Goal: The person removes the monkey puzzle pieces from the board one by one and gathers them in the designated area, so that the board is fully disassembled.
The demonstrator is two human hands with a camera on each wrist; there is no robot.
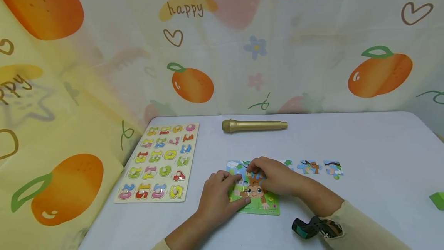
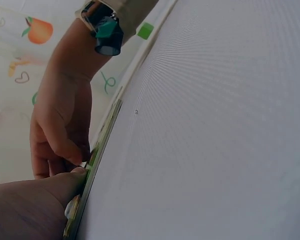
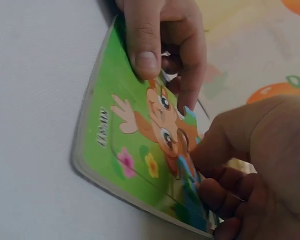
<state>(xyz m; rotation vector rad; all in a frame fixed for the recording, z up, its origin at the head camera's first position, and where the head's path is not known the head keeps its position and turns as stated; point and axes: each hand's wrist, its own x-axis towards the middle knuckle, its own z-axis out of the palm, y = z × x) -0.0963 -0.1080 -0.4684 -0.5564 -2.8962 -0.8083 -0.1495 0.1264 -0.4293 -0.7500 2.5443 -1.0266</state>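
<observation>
A jigsaw puzzle board (image 1: pixel 258 210) with a smiling monkey on green lies on the table in front of me. My left hand (image 1: pixel 219 194) rests on its left side, the thumb lying fairly straight on the surface near the monkey's face. From the right, my right hand (image 1: pixel 277 176) reaches over the upper part of the board. Its thumb and bent fingers pinch a brown-and-blue puzzle piece (image 3: pixel 186 167) above the monkey's head. In the right wrist view that piece's edge stands up slightly from the board; the fingers partly hide it.
Loose puzzle pieces (image 1: pixel 310 167) lie right of the board, one partly behind my right hand. A wooden number board (image 1: pixel 157 161) lies at the left. Behind is a gold toy microphone (image 1: pixel 254 125). A green block (image 1: pixel 438 200) sits at the right edge.
</observation>
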